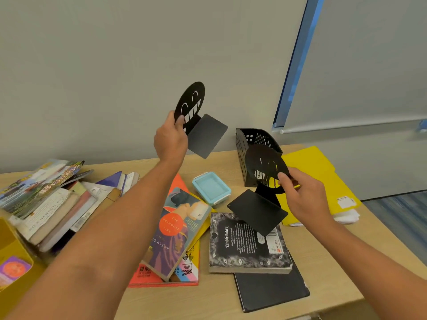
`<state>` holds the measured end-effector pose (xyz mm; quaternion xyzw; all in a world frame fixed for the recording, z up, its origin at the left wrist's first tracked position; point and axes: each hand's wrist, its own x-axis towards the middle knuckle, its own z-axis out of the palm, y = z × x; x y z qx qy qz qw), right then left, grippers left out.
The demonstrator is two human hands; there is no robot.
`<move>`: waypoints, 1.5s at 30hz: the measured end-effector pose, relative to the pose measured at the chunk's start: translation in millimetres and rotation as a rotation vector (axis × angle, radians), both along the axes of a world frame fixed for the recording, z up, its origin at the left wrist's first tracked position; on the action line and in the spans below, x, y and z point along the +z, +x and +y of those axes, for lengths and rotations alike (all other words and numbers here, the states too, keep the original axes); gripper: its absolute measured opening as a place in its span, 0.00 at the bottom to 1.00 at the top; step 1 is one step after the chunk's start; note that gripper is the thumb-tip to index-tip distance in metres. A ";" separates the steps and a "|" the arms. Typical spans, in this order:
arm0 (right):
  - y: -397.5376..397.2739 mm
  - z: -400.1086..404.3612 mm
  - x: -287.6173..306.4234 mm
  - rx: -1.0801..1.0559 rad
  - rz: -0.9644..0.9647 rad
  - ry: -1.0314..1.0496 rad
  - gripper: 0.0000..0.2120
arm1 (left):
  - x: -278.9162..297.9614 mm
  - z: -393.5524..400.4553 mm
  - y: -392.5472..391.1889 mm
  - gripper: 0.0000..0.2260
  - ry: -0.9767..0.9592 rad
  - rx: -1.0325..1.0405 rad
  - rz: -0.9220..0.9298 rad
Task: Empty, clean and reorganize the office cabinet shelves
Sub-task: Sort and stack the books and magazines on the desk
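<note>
left hand (170,139) holds smiley bookend (196,116) | right hand (302,195) pinches second bookend (261,181), cutouts blurred

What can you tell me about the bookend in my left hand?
The bookend looks like thin black metal: a round plate cut out as a grinning face, joined to a flat rectangular base plate with rounded corners. It is held tilted in the air above the table, before the wall. The left hand pinches the round plate's lower edge; nothing else touches it.
</note>
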<state>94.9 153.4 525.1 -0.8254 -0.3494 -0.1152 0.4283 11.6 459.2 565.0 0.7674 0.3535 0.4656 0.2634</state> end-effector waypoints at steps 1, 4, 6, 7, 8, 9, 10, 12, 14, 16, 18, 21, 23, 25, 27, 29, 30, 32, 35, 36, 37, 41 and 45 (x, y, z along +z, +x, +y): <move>-0.2 -1.2 0.3 -0.016 0.033 0.036 0.09 | 3.0 -7.7 -3.7 0.12 0.024 -0.009 -0.035; -3.7 -8.4 -4.7 -0.056 0.156 0.171 0.07 | -0.1 -39.3 -17.8 0.13 0.037 -0.051 -0.169; -11.1 -16.4 -10.5 -0.069 0.246 0.271 0.08 | -7.1 -68.5 -30.8 0.12 -0.024 -0.112 -0.278; -17.2 -22.8 -16.5 -0.074 0.286 0.303 0.08 | -15.1 -85.7 -37.7 0.10 -0.076 -0.157 -0.313; -22.2 -26.0 -20.2 -0.072 0.322 0.318 0.08 | -21.7 -100.5 -44.0 0.08 -0.124 -0.193 -0.343; -29.0 -31.7 -27.5 -0.071 0.355 0.316 0.08 | -32.6 -116.3 -50.0 0.07 -0.174 -0.234 -0.356; -34.9 -36.2 -34.1 -0.066 0.385 0.315 0.07 | -43.2 -129.6 -55.0 0.06 -0.219 -0.280 -0.365; -47.2 -46.9 -46.2 -0.069 0.417 0.319 0.07 | -62.8 -154.3 -63.7 0.07 -0.296 -0.354 -0.343; -55.9 -61.2 -53.4 -0.098 0.450 0.306 0.07 | -79.4 -179.3 -71.9 0.08 -0.340 -0.391 -0.287; -59.1 -68.4 -50.7 -0.099 0.479 0.303 0.08 | -85.8 -201.4 -83.1 0.08 -0.323 -0.419 -0.252; -60.9 -78.1 -47.2 -0.056 0.501 0.293 0.07 | -90.0 -223.9 -95.5 0.07 -0.310 -0.442 -0.227; -62.6 -100.1 -43.8 0.049 0.518 0.286 0.07 | -89.9 -253.0 -106.7 0.10 -0.314 -0.407 -0.208; -63.9 -130.4 -42.5 0.091 0.551 0.271 0.07 | -85.5 -283.2 -110.2 0.11 -0.317 -0.401 -0.198; -62.8 -161.6 -40.5 0.103 0.572 0.251 0.08 | -78.8 -313.6 -111.0 0.09 -0.361 -0.437 -0.194; -58.4 -203.1 -42.1 0.119 0.591 0.250 0.09 | -78.5 -353.2 -109.7 0.14 -0.371 -0.445 -0.133; -50.0 -251.4 -51.7 0.127 0.626 0.239 0.09 | -86.0 -400.8 -106.5 0.14 -0.408 -0.470 -0.080; -46.6 -269.9 -59.8 0.123 0.634 0.218 0.08 | -91.6 -418.1 -105.8 0.14 -0.426 -0.480 -0.062; -39.2 -317.5 -80.7 0.122 0.684 0.144 0.09 | -108.0 -464.1 -103.5 0.12 -0.459 -0.478 -0.012; -40.4 -367.6 -112.5 0.116 0.801 0.061 0.08 | -135.1 -508.4 -112.6 0.11 -0.521 -0.497 0.132; -41.1 -381.2 -124.5 0.105 0.845 0.031 0.08 | -148.0 -519.5 -115.9 0.10 -0.541 -0.492 0.200; -40.1 -393.0 -137.3 0.086 0.876 0.005 0.08 | -158.9 -529.9 -116.6 0.08 -0.555 -0.481 0.261; -32.4 -403.3 -199.3 -0.145 0.875 -0.017 0.09 | -205.5 -536.1 -103.0 0.05 -0.576 -0.379 0.494; -11.1 -385.2 -251.5 -0.299 0.760 -0.115 0.09 | -258.0 -517.0 -73.7 0.04 -0.632 -0.310 0.605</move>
